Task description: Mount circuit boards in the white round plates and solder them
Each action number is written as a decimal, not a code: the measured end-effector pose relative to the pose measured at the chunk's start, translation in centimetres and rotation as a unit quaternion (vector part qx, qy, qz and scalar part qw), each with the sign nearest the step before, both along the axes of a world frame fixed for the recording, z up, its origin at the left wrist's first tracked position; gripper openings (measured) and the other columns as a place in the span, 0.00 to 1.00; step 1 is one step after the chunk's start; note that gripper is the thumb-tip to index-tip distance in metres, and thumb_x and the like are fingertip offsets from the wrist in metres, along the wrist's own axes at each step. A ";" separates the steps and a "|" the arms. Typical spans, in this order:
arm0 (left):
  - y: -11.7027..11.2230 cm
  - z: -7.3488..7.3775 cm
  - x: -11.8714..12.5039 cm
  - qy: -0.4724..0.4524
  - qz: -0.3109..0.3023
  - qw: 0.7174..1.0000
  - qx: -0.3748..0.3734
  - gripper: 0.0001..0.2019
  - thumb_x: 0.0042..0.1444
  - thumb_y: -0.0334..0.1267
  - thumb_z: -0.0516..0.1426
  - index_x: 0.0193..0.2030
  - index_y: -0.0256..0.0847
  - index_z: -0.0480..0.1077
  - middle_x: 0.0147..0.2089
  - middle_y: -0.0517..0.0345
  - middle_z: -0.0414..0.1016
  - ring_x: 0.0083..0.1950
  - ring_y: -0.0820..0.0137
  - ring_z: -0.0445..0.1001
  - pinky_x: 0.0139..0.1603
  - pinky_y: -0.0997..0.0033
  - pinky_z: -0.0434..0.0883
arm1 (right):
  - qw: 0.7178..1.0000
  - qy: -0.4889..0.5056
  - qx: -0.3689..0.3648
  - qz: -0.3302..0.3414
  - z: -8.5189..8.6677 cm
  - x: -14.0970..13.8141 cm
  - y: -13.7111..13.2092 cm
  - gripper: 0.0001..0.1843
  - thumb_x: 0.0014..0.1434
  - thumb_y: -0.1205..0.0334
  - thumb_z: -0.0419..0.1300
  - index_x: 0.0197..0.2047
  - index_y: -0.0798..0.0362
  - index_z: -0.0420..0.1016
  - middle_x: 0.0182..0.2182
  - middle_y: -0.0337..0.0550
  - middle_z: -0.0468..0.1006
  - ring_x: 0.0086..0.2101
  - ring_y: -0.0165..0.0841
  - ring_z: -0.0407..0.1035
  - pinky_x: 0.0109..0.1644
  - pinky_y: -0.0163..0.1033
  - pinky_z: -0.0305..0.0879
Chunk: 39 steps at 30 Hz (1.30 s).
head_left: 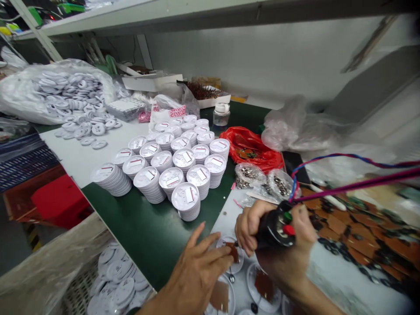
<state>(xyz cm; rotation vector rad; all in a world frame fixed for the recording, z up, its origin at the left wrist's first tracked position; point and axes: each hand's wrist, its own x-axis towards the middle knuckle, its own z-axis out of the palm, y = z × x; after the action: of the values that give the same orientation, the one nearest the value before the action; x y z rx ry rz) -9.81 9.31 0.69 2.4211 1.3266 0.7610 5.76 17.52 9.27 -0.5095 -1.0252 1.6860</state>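
My right hand (288, 245) is wrapped around a black electric screwdriver (274, 229) with a red and a green button; its red, blue and purple cable runs off to the right. The tool points down at a white round disc (241, 262) that carries a small brown circuit board (233, 251). My left hand (197, 269) rests beside that disc, fingers stretched out, fingertips touching the board. Two more white discs with brown boards, one (220, 297) and another (264, 286), lie just below.
Several stacks of white round discs (173, 168) stand on the green mat (154, 232). A red plastic bag (251, 148), small bags of screws (262, 177), brown circuit boards (354, 227) at right, a big bag of white parts (62, 94) at back left, a basket of discs (114, 280) below.
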 end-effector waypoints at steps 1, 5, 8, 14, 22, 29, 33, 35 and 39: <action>-0.3 -0.7 0.0 0.026 -0.016 0.999 0.008 0.15 0.72 0.33 0.51 0.61 0.47 0.71 0.62 0.66 0.78 0.67 0.59 0.69 0.78 0.51 0.38 | 1.000 -0.005 0.000 0.005 -0.4 -0.2 0.1 0.32 0.60 0.33 0.56 0.23 0.52 0.79 0.13 0.39 0.68 0.15 0.31 0.61 0.19 0.36 0.57; -0.6 -2.8 0.5 0.066 -0.037 0.997 0.005 0.13 0.72 0.37 0.51 0.57 0.46 0.73 0.62 0.64 0.78 0.69 0.57 0.67 0.79 0.46 0.39 | 1.000 -0.015 -0.011 0.018 -1.7 -1.0 0.0 0.32 0.58 0.32 0.57 0.22 0.52 0.77 0.13 0.39 0.68 0.14 0.30 0.59 0.17 0.35 0.56; -0.4 -2.4 0.6 0.075 -0.041 0.996 -0.013 0.13 0.72 0.37 0.52 0.58 0.45 0.73 0.62 0.62 0.78 0.70 0.57 0.67 0.78 0.42 0.44 | 0.999 -0.014 -0.013 0.025 -2.1 -1.2 -0.1 0.32 0.59 0.32 0.56 0.23 0.52 0.77 0.13 0.38 0.68 0.14 0.29 0.58 0.15 0.34 0.54; 0.0 -0.7 0.1 0.108 -0.069 0.991 -0.031 0.13 0.72 0.37 0.53 0.59 0.45 0.73 0.63 0.63 0.77 0.69 0.56 0.68 0.78 0.44 0.47 | 1.000 -0.025 -0.002 0.007 -2.2 -1.2 0.2 0.32 0.60 0.33 0.55 0.23 0.53 0.78 0.13 0.39 0.68 0.15 0.30 0.60 0.17 0.34 0.56; -0.1 -3.5 0.5 0.066 -0.026 0.995 0.072 0.10 0.71 0.38 0.53 0.52 0.47 0.76 0.59 0.70 0.80 0.68 0.61 0.69 0.79 0.54 0.29 | 0.999 -0.029 -0.021 0.016 -3.2 -1.2 0.3 0.33 0.61 0.32 0.54 0.23 0.52 0.77 0.13 0.39 0.68 0.14 0.29 0.58 0.15 0.34 0.55; 0.2 0.2 -0.2 0.082 -0.066 0.994 -0.009 0.12 0.70 0.33 0.54 0.56 0.43 0.75 0.59 0.62 0.80 0.66 0.59 0.72 0.76 0.46 0.55 | 0.999 -0.039 -0.023 0.028 -3.8 -1.8 0.2 0.33 0.63 0.33 0.52 0.22 0.52 0.75 0.11 0.37 0.65 0.12 0.28 0.53 0.12 0.33 0.48; 0.0 -0.5 -0.3 0.059 -0.062 0.996 0.009 0.13 0.69 0.32 0.55 0.57 0.44 0.74 0.58 0.62 0.81 0.67 0.58 0.71 0.75 0.45 0.56 | 1.000 -0.026 0.000 0.009 -2.3 -0.8 0.3 0.32 0.60 0.32 0.56 0.23 0.52 0.76 0.14 0.38 0.67 0.13 0.29 0.57 0.15 0.33 0.53; 0.0 -0.8 -0.4 0.051 -0.060 0.997 0.014 0.14 0.68 0.31 0.56 0.57 0.44 0.73 0.58 0.63 0.81 0.68 0.58 0.70 0.76 0.46 0.55 | 1.000 -0.014 0.020 -0.018 -1.1 0.4 0.5 0.34 0.58 0.29 0.55 0.22 0.52 0.76 0.14 0.38 0.67 0.15 0.30 0.61 0.18 0.35 0.58; 0.3 -0.6 -0.1 0.001 -0.044 0.999 0.008 0.14 0.67 0.30 0.55 0.55 0.47 0.74 0.55 0.65 0.83 0.62 0.60 0.75 0.76 0.47 0.50 | 0.998 -0.025 0.026 -0.051 -0.3 2.9 0.7 0.33 0.58 0.31 0.56 0.22 0.53 0.77 0.13 0.39 0.68 0.14 0.30 0.62 0.18 0.35 0.58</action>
<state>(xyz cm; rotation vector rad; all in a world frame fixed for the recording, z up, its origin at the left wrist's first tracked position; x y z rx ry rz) -9.95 9.66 0.07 2.4751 1.2112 0.7505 8.66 18.19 8.94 -0.5640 -1.0590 1.5585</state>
